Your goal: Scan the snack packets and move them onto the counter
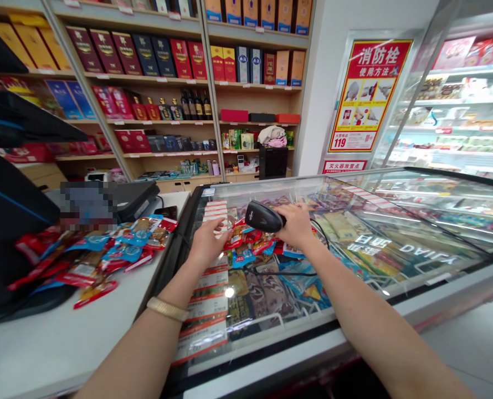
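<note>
You face tiered pale-wood shelves (257, 98) and a white wall (326, 72) bearing a red-and-yellow poster (369, 94); to your right, a brightly lit display cooler (471, 129) and pale floor (479, 332); nearer, a glass-topped freezer (271, 364) beside a white counter (84, 343).

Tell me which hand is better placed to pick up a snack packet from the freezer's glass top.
Probably the left hand: it looks empty and hovers close beside the snack packets, while the right hand grips the black scanner.
</note>
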`<move>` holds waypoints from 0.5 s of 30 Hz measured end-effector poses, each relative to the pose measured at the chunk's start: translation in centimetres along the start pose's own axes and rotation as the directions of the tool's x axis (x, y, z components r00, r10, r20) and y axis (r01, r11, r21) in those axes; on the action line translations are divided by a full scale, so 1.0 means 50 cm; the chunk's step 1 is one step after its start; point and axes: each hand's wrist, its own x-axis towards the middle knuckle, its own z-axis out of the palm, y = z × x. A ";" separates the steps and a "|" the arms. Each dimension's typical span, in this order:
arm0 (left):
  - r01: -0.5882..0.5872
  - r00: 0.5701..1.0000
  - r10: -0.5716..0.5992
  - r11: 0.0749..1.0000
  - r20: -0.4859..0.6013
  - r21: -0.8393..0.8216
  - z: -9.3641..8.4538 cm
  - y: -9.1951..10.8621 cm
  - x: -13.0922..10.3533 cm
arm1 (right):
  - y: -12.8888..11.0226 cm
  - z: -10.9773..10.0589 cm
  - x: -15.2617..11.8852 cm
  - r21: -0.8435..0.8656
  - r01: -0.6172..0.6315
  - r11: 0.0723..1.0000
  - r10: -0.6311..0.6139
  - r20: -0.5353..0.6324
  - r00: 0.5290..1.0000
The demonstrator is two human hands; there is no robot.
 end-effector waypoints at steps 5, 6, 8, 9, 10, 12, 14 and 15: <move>-0.070 0.951 0.187 0.907 -0.246 0.415 -0.099 0.016 0.022 | 0.002 0.002 0.001 -0.003 -0.009 1.000 0.009 -0.002 1.000; -0.052 0.927 0.222 0.874 -0.301 0.483 -0.119 0.016 0.025 | 0.002 0.003 0.001 -0.006 -0.006 1.000 0.006 -0.005 1.000; 0.013 0.880 0.254 0.833 -0.402 0.554 -0.151 0.011 0.029 | 0.000 0.003 0.000 -0.017 0.004 1.000 -0.004 -0.005 1.000; 0.056 0.862 0.242 0.828 -0.445 0.557 -0.162 0.006 0.030 | -0.001 0.003 0.000 -0.023 0.008 1.000 -0.008 -0.002 1.000; 0.100 0.851 0.212 0.833 -0.481 0.544 -0.170 0.001 0.030 | -0.002 0.003 0.000 -0.028 0.010 1.000 -0.010 0.002 1.000; 0.170 0.844 0.134 0.852 -0.520 0.495 -0.178 -0.009 0.031 | -0.003 0.003 -0.001 -0.033 0.009 0.999 -0.009 0.011 1.000; 0.181 0.842 0.096 0.877 -0.531 0.445 -0.179 -0.017 0.032 | -0.004 0.003 -0.001 -0.033 0.006 0.999 -0.006 0.017 1.000; 0.160 0.840 0.101 0.892 -0.533 0.422 -0.179 -0.020 0.032 | -0.004 0.004 -0.001 -0.034 0.006 0.999 -0.005 0.021 1.000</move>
